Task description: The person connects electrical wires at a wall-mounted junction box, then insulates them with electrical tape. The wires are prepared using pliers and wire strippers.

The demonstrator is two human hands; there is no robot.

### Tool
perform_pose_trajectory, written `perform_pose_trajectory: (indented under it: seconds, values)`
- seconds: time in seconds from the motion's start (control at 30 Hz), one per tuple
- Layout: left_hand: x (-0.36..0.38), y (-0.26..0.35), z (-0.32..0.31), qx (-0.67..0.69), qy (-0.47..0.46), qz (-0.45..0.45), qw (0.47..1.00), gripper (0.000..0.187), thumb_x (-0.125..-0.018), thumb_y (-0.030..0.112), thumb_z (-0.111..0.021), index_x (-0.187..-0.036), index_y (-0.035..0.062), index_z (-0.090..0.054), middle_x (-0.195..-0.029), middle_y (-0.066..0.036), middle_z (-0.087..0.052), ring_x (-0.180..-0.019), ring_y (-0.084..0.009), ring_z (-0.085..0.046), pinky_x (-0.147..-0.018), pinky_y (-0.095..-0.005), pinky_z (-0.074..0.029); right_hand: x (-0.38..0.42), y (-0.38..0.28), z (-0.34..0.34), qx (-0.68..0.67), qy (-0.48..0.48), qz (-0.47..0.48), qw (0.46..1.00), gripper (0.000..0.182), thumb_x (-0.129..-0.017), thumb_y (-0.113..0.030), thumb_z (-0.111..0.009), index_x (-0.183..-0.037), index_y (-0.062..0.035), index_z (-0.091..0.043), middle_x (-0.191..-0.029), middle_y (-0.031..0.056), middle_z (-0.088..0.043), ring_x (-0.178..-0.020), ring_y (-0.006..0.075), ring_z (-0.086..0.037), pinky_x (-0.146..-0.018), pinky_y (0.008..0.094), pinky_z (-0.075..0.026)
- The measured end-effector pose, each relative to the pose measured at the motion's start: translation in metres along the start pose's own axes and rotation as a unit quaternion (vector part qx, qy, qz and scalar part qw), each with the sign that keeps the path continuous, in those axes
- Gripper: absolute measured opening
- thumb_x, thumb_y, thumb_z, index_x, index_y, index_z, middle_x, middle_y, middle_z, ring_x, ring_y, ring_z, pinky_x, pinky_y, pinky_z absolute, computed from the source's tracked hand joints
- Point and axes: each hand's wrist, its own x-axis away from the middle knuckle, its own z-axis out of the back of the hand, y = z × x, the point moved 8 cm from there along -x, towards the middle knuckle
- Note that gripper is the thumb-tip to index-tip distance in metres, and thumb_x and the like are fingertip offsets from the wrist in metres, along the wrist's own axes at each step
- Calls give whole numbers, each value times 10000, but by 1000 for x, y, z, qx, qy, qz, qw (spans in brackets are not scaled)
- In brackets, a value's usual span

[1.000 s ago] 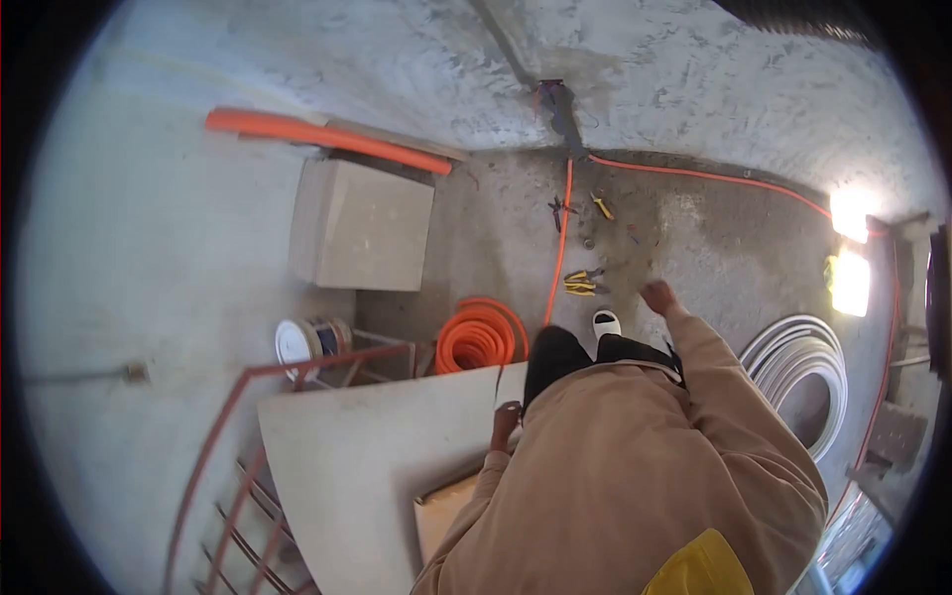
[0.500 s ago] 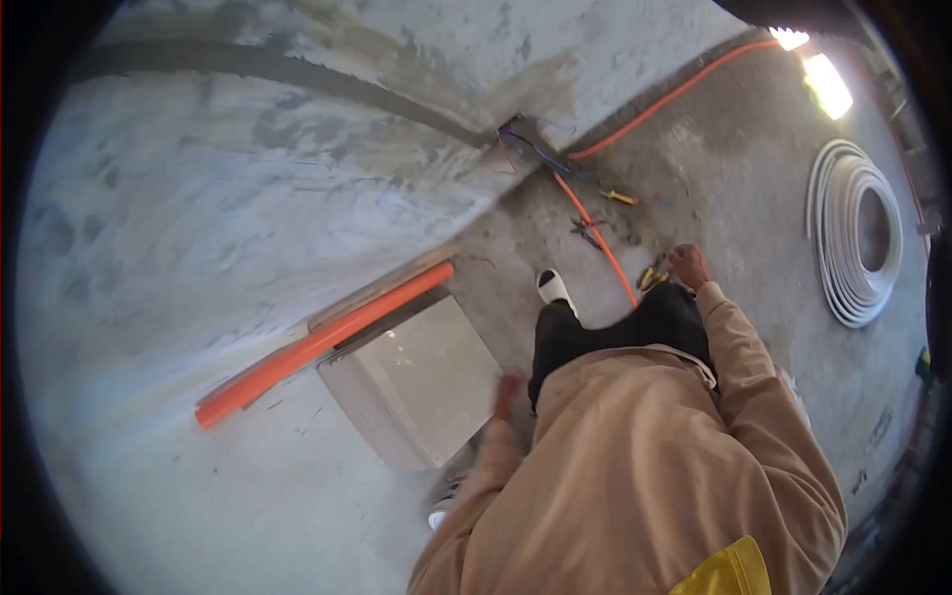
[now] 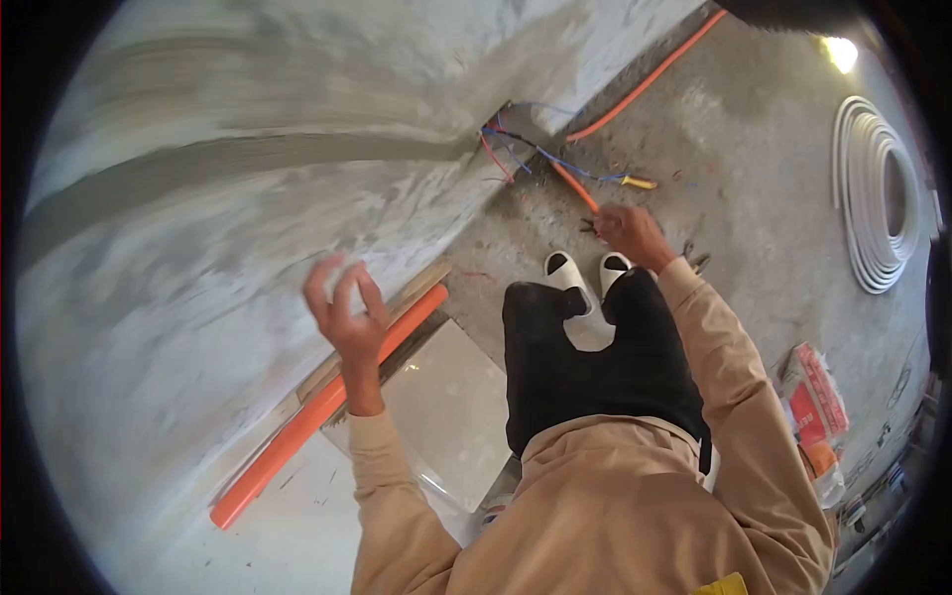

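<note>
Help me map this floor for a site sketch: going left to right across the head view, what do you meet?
Long orange plastic pipe → raised left hand → pale square tile → white shoes → right hand → red printed bags → coiled white conduit.

– What does the room look like?
– A rough grey plastered wall (image 3: 248, 178) fills the frame's left; a bare concrete floor (image 3: 754, 228) lies right, with bright light (image 3: 841, 52) at upper right.

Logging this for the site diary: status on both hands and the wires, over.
Left hand raised, open, empty. Right hand down by the orange conduit and pliers on the floor; grip unclear. Wires hang loose from the wall slot. Nothing between.
</note>
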Motion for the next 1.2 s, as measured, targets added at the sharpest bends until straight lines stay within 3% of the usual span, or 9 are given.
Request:
perform_pose_trajectory:
  seconds: [0.1, 0.23, 0.3, 0.5, 0.6, 0.73, 0.9, 1.1, 1.2]
  values:
    - [-19, -11, -45, -114, 108, -135, 978, 188, -870, 132, -655, -1037, 47, -637, -1200, -172, -568, -1152, -372, -516, -972, -468, -416, -57, -14, 5, -52, 208, 143, 966, 218, -851, -136, -639, -1013, 10, -653, -887, 170, -654, -785, 366, -631, -708, 418, -492]
    - [-15, -46, -100, -319, 244, -232, 886, 329, -912, 177, -636, -1161, -12, -531, -1230, -193, -553, -1182, -378, -501, -1012, -477, -411, -110, -24, -1, -24, 305, 238, 922, 262, -849, -133, -666, -1066, 12, -634, -939, 160, -647, -785, 351, -623, -712, 406, -493]
    - [-15, -55, -95, -143, 300, -351, 876, 363, -909, 174, -651, -1171, -33, -507, -1200, -213, -566, -1089, -358, -568, -958, -446, -471, -121, -21, -11, 8, 347, 294, 891, 279, -854, -151, -670, -1071, 20, -630, -935, 160, -645, -789, 346, -620, -720, 402, -493]
    - [10, -103, -76, -289, 356, -281, 843, 386, -867, 227, -729, -1122, -23, -583, -1107, -174, -651, -949, -248, -644, -853, -352, -522, -144, -4, -46, 31, 279, 345, 896, 357, -843, -212, -690, -1098, 29, -626, -935, 169, -646, -788, 332, -633, -709, 386, -502]
    - [-8, -92, -78, -340, 323, -264, 843, 358, -841, 254, -748, -1088, 18, -641, -1100, -126, -672, -927, -230, -647, -827, -319, -513, -154, 5, -47, -21, 252, 312, 916, 394, -837, -232, -697, -1108, 44, -622, -959, 175, -654, -784, 308, -650, -715, 370, -514]
    - [-21, -77, -89, -372, 287, -313, 825, 381, -793, 294, -783, -1078, 66, -673, -1062, -57, -693, -848, -224, -654, -771, -282, -504, -159, 5, -41, -105, 197, 279, 934, 424, -824, -182, -698, -1158, 57, -591, -990, 160, -661, -792, 234, -664, -741, 338, -523]
    - [-18, -76, -93, -388, 283, -263, 837, 325, -800, 291, -779, -1010, 58, -698, -989, -61, -711, -820, -199, -668, -759, -276, -516, -180, 8, -40, -177, 102, 276, 939, 481, -800, -139, -709, -1212, 55, -555, -1000, 124, -658, -822, 149, -647, -754, 304, -521]
    - [-26, -89, -86, -406, 267, -268, 832, 340, -829, 289, -766, -1003, 8, -687, -972, -82, -713, -808, -204, -675, -755, -268, -520, -189, 20, -49, -229, 110, 221, 942, 329, -879, -157, -643, -1123, 60, -607, -943, 100, -644, -805, 125, -604, -719, 278, -498]
    - [-25, -90, -89, -411, 263, -247, 837, 328, -829, 292, -764, -995, 18, -696, -958, -83, -714, -803, -207, -674, -757, -270, -520, -194, 21, -42, -223, 109, 246, 937, 294, -913, -177, -612, -1087, 59, -627, -881, 63, -638, -753, 118, -582, -673, 282, -479]
